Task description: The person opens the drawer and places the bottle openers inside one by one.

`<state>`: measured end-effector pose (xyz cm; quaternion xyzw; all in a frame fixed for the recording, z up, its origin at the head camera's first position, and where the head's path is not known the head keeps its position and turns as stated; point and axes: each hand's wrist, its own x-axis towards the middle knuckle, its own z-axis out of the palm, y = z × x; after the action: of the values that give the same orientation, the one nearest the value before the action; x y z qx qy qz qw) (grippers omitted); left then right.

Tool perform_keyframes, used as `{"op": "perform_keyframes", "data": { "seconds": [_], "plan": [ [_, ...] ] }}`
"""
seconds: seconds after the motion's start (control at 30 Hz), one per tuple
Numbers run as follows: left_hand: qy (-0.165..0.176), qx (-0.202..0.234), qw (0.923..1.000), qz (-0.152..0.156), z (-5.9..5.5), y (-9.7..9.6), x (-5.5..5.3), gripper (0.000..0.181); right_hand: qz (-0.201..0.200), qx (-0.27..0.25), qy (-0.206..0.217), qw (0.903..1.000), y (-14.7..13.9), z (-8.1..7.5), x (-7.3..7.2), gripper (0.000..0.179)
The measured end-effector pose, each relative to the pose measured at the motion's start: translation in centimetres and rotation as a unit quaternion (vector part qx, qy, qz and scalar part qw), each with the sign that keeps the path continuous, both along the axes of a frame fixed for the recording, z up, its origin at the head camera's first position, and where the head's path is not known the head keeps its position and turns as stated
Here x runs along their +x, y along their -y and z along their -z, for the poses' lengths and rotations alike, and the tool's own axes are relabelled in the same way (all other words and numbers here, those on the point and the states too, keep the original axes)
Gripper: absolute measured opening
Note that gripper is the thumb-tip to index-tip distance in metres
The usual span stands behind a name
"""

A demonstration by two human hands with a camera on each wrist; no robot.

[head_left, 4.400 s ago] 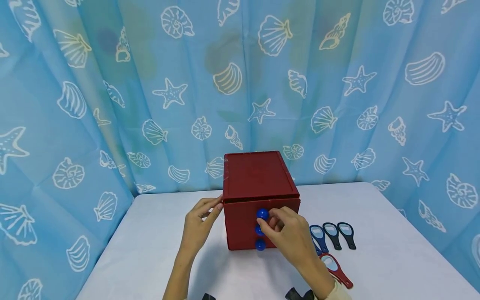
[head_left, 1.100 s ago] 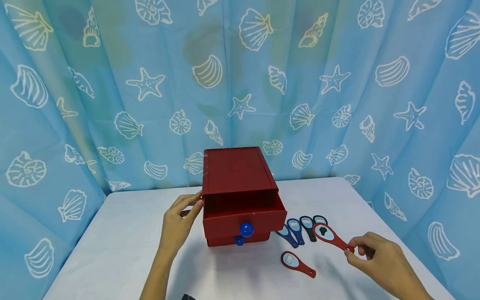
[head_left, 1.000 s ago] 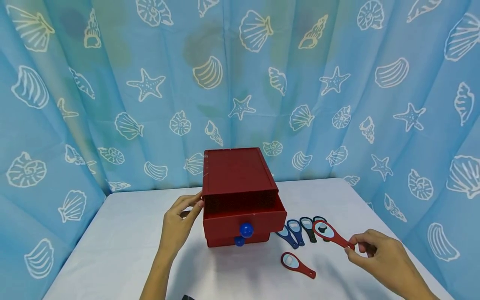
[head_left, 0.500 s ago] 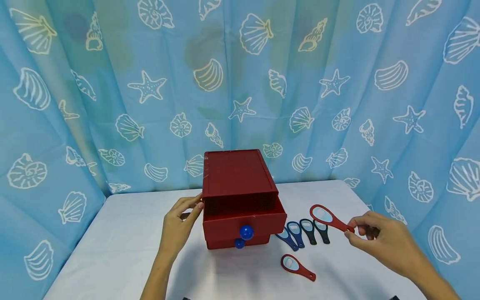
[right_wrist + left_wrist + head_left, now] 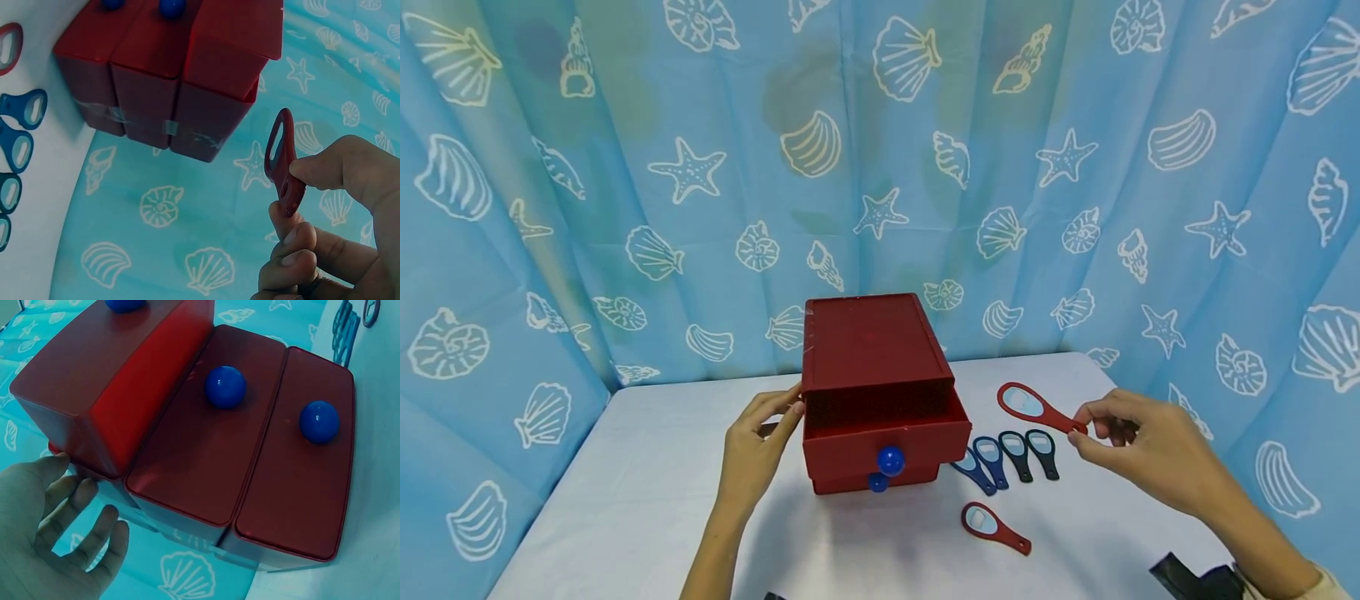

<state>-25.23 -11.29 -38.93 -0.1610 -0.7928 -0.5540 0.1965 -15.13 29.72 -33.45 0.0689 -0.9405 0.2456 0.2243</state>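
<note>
A dark red box of three small drawers (image 5: 872,342) with round blue knobs stands on the table, its top drawer (image 5: 887,442) pulled out and looking dark inside. At the box's left front edge rests my left hand (image 5: 756,446), its fingers fairly straight and touching the side. My right hand (image 5: 1138,446) pinches the handle end of a red magnifying glass (image 5: 1026,402) between thumb and fingers, up in the air right of the box. The right wrist view shows this magnifying glass (image 5: 284,150) nearly edge-on, the other fingers curled beneath it.
Right of the box lie two blue magnifying glasses (image 5: 988,457) and two black ones (image 5: 1041,450) in a row. Another red magnifying glass (image 5: 996,527) lies nearer the front. Behind the white table (image 5: 670,467) hangs a blue curtain (image 5: 730,217) printed with shells.
Since the oldest frame the top drawer has come out, and my right hand has left its knob and picked up a red magnifying glass. Lately that hand has moved up and left toward the box.
</note>
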Motion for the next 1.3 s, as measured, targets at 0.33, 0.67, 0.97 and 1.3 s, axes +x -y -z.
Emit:
{"op": "perform_keyframes", "data": {
  "seconds": [0.33,0.67,0.97,1.3],
  "plan": [
    [0.007,0.012,0.9999,0.009,-0.3,0.0,-0.1,0.033,-0.030,0.002,-0.003,0.9996,1.4,-1.1,-1.0,0.012],
    [0.012,0.014,0.9998,0.007,-0.5,0.0,0.1,0.033,-0.059,0.009,-0.026,0.9979,3.3,-1.8,-2.1,0.013],
    [0.020,0.011,0.9997,0.002,-0.4,0.0,0.3,0.033,-0.068,-0.008,-0.015,0.9975,4.8,-2.0,-3.0,0.014],
    [0.004,0.010,0.9999,0.008,-0.4,0.0,0.2,0.033,-0.094,-0.014,-0.014,0.9953,6.4,-2.1,-3.9,0.015]
  ]
}}
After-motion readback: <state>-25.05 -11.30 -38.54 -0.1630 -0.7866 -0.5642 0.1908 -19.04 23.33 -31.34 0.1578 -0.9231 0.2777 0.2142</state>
